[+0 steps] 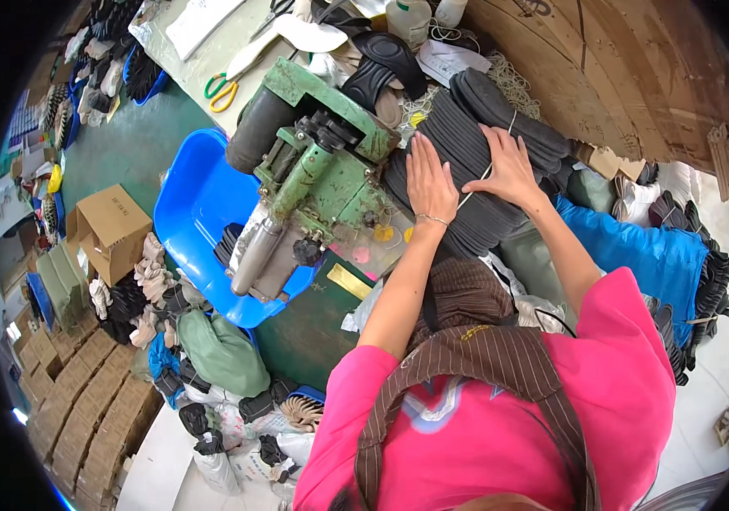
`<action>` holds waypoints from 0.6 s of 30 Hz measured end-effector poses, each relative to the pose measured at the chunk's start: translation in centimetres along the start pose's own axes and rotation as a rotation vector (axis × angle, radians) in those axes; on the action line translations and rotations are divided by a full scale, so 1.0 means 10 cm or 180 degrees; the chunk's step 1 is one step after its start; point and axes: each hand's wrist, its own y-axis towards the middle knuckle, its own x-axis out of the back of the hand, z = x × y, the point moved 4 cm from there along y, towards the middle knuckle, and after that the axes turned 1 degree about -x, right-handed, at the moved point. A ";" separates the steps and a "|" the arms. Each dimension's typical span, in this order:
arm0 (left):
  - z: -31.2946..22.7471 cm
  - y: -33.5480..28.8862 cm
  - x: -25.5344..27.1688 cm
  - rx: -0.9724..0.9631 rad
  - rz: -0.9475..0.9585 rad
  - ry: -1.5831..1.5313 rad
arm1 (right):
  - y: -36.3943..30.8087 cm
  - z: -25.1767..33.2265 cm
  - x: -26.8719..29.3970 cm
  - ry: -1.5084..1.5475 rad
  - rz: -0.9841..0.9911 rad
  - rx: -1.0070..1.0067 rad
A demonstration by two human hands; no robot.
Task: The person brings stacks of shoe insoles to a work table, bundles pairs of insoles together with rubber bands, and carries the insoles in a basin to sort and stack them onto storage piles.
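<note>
Both hands on the bundle (455, 115), a grey stack of ribbed, folded pieces at the far end of the lap area, just right of the green machine (343, 192). Left hand (432, 186): open, palm down, fingers straight and together, pressed flat on the left part of the stack. Bracelet (434, 219) on that wrist. Right hand (509, 175): open too, fingers pointing far, thumb spread toward the left hand. White string (465, 201) crosses the stack beside the right thumb; can't tell if it's pinched. Hands near each other, not touching.

Second bundle (543, 140), darker, lies right against the first on the far right side. String tangle (513, 89) just beyond it. Large brown board (620, 77) stands behind.

Left of machine: blue tub (190, 183), partly under the roller end, a few dark pieces (226, 244) inside. Scissors (222, 91), green and yellow handles, on the table (185, 68) at far left. Open carton (115, 223) farther left, green bag (221, 353) on the near left. Blue wrap (637, 255) around more dark pieces, right of the right forearm.
</note>
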 end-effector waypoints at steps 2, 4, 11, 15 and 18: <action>0.00 0.01 -0.01 -0.0008 0.0005 -0.0047 | 0.02 -0.02 0.06 0.0367 0.0113 -0.0224; 0.01 0.04 -0.01 -0.0018 -0.0163 -0.0158 | 0.07 -0.04 0.07 0.0343 0.0025 -0.0158; -0.01 0.14 0.19 -0.0009 -0.0508 -0.0014 | 0.12 0.41 0.07 -0.0372 -0.0904 -0.0022; 0.01 0.15 0.36 0.0532 -0.0623 -0.0164 | 0.18 0.92 0.51 0.0680 -0.0644 -0.0706; 0.03 0.02 -0.08 0.0922 -0.0007 -0.0281 | -0.12 0.13 0.16 0.0651 -0.1127 -0.0417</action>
